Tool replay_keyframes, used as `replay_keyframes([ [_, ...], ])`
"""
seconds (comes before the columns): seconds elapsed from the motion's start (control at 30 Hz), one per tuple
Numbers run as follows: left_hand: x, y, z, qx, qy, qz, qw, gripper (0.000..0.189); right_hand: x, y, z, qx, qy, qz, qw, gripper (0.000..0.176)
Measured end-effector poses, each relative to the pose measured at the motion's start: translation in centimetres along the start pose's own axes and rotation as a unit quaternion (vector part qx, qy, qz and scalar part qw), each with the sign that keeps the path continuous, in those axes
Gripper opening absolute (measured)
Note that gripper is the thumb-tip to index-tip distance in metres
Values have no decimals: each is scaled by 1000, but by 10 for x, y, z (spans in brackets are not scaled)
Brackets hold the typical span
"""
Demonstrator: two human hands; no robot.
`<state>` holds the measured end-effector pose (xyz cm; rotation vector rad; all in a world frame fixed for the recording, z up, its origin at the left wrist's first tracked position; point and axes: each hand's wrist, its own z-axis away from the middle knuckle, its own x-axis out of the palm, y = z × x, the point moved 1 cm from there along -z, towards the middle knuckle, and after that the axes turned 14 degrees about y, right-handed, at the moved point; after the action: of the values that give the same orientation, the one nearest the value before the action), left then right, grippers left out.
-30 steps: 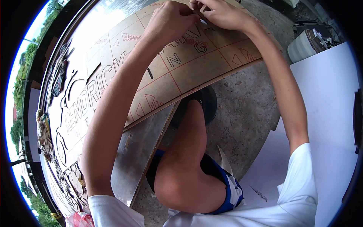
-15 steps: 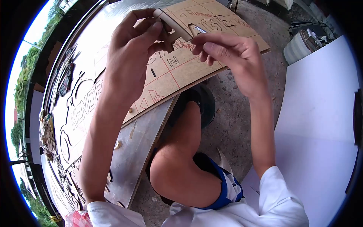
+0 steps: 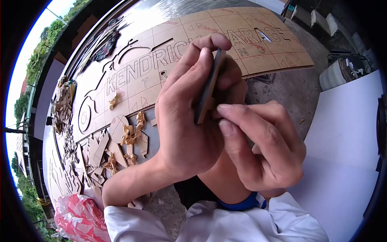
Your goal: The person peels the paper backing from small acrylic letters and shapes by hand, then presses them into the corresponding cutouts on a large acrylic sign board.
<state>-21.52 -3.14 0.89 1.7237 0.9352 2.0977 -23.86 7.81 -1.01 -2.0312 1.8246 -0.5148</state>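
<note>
Near the middle of the view, my left hand (image 3: pixel 185 109) grips a flat cut piece (image 3: pixel 210 88) with a dark face and a brown edge, held nearly upright. My right hand (image 3: pixel 262 141) is beside it, thumb and forefinger pinched at the piece's lower right side; whatever lies between those fingertips is too small to make out. Behind my hands lies a brown-covered sheet (image 3: pixel 161 36) with cut lettering and a motorcycle outline.
Cut scraps and curled brown tape (image 3: pixel 131 137) lie on the left. A red and white plastic bag (image 3: pixel 78 215) is at the lower left. A round bin (image 3: pixel 336 74) and a large white panel (image 3: pixel 342 125) stand on the right.
Both hands have come down and closer to the camera with the piece. My view has shifted, showing more of the lettering, the scraps and the plastic bag.
</note>
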Motion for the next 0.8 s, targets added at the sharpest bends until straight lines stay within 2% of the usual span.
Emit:
replay_keyframes([
  [0.03, 4, 3, 5, 2, -1, 5, 1000, 22, -1, -5, -1, -3, -4, 1, 1000, 24],
  [0.1, 9, 8, 11, 61, 6, -86, 994, 23, -1, -14, -4, -57, -45, 18, 997, 26],
  [0.17, 8, 10, 16, 68, -12, -82, 994, 26, 1, -22, -4, -66, -61, 23, 996, 25],
  [0.23, 11, 13, 20, 93, -43, -121, 987, 31, 2, -27, -2, -68, -16, 7, 998, 23],
  [0.3, 13, 12, 22, 93, -47, -122, 987, 36, 2, -35, -2, -63, -11, 7, 998, 22],
  [0.37, 11, 9, 22, 169, -54, -99, 979, 22, 0, -40, -3, -59, -6, 6, 998, 20],
  [0.4, 12, 10, 23, 169, -55, -98, 979, 22, -1, -42, -4, -61, -14, 12, 998, 20],
  [0.47, 15, 13, 25, 155, -61, -153, 974, 35, -3, -45, -4, -63, -23, 18, 998, 19],
  [0.57, 19, 12, 29, 174, -17, -168, 970, 35, -3, -47, -3, -51, -16, 12, 998, 18],
  [0.7, 18, 12, 31, 151, -19, -158, 976, 35, -4, -45, -2, -69, -16, 7, 997, 20],
  [0.8, 18, 11, 32, 173, -17, -184, 968, 35, -5, -45, -1, -68, -18, 5, 998, 20],
])
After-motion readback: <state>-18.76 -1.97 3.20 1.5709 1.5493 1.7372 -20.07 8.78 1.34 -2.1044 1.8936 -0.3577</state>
